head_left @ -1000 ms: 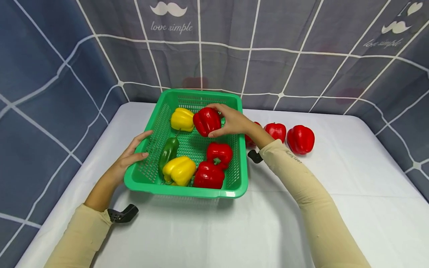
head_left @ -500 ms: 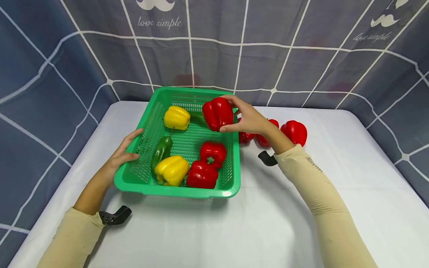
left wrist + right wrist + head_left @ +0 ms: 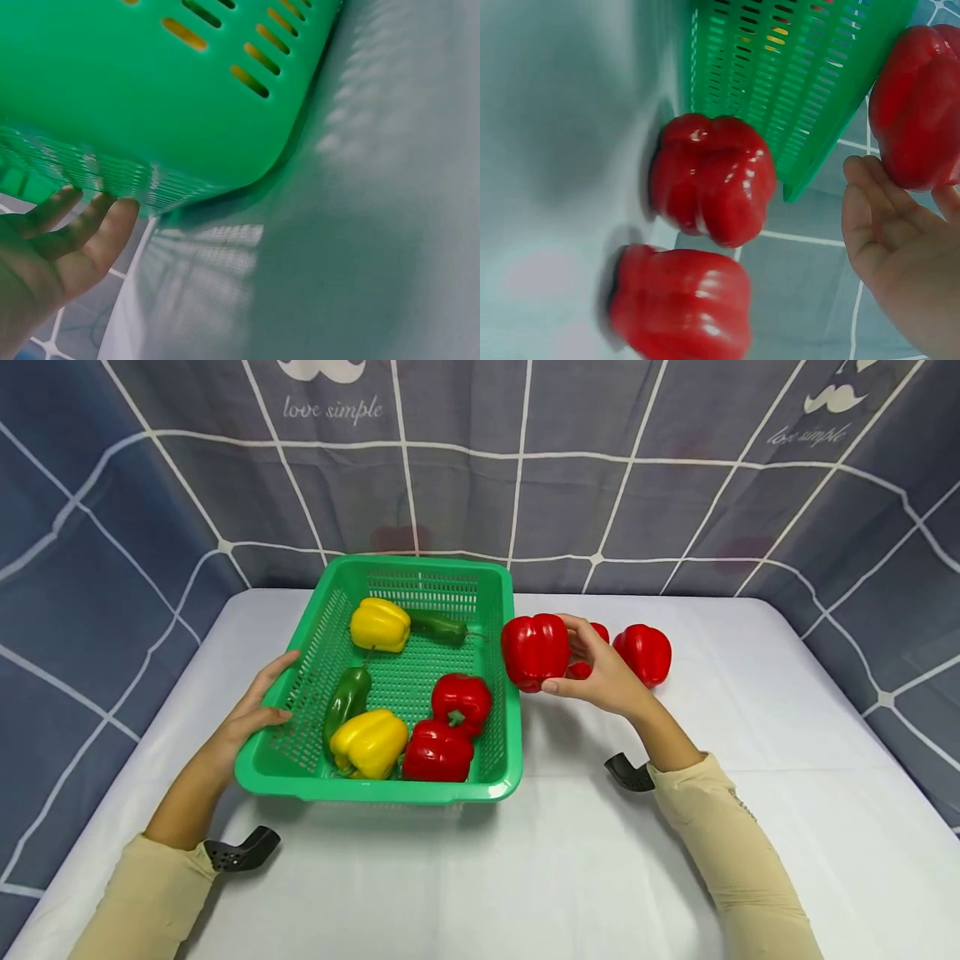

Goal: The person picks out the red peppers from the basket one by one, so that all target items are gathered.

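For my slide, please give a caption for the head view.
Right hand holds a red pepper beside the green basket; left hand steadies it.

Left hand [image 3: 45, 259] fingers touching green basket [image 3: 150, 97] wall.
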Tool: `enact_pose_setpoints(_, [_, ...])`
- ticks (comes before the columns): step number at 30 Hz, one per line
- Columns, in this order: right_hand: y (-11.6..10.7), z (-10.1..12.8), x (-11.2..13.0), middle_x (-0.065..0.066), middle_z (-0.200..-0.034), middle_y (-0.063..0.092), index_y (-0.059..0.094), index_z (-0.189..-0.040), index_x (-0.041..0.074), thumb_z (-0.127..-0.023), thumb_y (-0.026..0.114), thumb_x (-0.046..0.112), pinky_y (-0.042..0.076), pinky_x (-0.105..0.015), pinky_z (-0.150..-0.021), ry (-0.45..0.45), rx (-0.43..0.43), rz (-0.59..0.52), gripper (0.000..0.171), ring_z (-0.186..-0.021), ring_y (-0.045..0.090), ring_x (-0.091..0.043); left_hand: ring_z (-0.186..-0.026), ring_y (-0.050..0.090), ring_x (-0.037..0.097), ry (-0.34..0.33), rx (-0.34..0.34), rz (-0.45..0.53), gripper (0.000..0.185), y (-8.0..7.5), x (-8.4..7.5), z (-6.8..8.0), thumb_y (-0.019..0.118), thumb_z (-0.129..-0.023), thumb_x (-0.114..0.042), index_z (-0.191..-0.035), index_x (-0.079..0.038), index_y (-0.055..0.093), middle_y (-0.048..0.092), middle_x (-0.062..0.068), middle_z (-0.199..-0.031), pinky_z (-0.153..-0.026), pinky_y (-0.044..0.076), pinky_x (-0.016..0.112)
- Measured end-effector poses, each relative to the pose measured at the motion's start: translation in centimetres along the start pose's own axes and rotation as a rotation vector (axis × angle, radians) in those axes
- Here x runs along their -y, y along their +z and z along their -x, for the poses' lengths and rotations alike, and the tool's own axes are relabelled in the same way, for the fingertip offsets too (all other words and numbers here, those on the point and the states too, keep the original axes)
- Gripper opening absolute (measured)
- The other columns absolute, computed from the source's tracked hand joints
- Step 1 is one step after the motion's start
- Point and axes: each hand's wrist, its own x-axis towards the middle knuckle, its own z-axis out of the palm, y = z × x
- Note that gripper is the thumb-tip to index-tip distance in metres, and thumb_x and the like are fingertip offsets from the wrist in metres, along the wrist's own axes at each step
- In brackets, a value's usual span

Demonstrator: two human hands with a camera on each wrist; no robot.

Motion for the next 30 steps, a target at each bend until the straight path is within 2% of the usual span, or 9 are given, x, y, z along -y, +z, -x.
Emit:
enact_pose_setpoints(4, [0.1,0.7,-0.4,-0.008,-0.128,0.047,0.034,-0.135,0.014,-0.072,0.072,0.010,0.048,-0.042,-0.086,0.008,-0.018,-0.019,0.073,-0.113,0.049,-0.024,-0.108,0.048,0.005,0.007,0.002,0.032,0.071,0.0,-0.1,0.0,0.028,-0.085,0.008,-0.146,-0.027,0.015,0.020,-0.002,-0.140,-0.078,0.049,0.019])
enact_pose_setpoints(9, [0.2,1.3,-0.8,-0.009,-0.128,0.047,0.032,-0.135,0.012,-0.072,0.072,0.010,0.048,-0.033,-0.084,-0.003,-0.029,-0.019,0.075,-0.110,0.051,-0.024,-0.111,0.046,0.005,0.003,0.012,0.054,0.071,0.0,-0.2,-0.1,0.027,-0.085,0.008,-0.146,-0.027,0.014,0.018,-0.002,-0.143,-0.079,0.049,0.019])
enact_pose_setpoints(14, [-0.1,1.5,-1.1,-0.010,-0.126,0.049,0.032,-0.133,0.010,-0.071,0.073,0.009,0.048,-0.034,-0.083,-0.013,-0.023,-0.010,0.074,-0.107,0.052,-0.023,-0.111,0.045,0.006,-0.009,0.001,0.052,0.073,0.0,-0.1,-0.2,0.027,-0.084,0.008,-0.146,-0.028,0.013,0.018,0.000,-0.142,-0.079,0.048,0.020])
enact_pose_setpoints(22, [-0.4,1.3,-2.0,-0.011,-0.121,0.052,0.032,-0.129,0.010,-0.070,0.076,0.011,0.046,-0.038,-0.083,0.023,0.049,0.026,0.074,-0.106,0.053,-0.023,-0.112,0.043,0.004,0.004,-0.014,0.028,0.071,-0.1,0.3,0.4,0.027,-0.086,0.007,-0.146,-0.026,0.012,0.019,-0.002,-0.141,-0.082,0.045,0.016])
enact_pose_setpoints(25, [-0.5,1.2,-2.5,-0.012,-0.121,0.053,0.031,-0.129,0.009,-0.070,0.077,0.011,0.047,-0.036,-0.084,0.067,0.081,0.041,0.075,-0.106,0.053,-0.024,-0.109,0.046,0.005,0.004,0.003,0.045,0.070,-0.1,0.2,0.3,0.026,-0.087,0.007,-0.147,-0.026,0.011,0.020,-0.003,-0.139,-0.079,0.048,0.019])
enact_pose_setpoints(30, [-0.6,1.4,-3.2,-0.013,-0.120,0.055,0.030,-0.129,0.008,-0.070,0.077,0.015,0.047,-0.040,-0.084,0.139,0.130,0.064,0.076,-0.105,0.054,-0.024,-0.106,0.048,0.007,0.007,0.022,0.067,0.070,0.0,0.2,0.0,0.025,-0.087,0.008,-0.146,-0.026,0.012,0.021,-0.003,-0.137,-0.076,0.050,0.021])
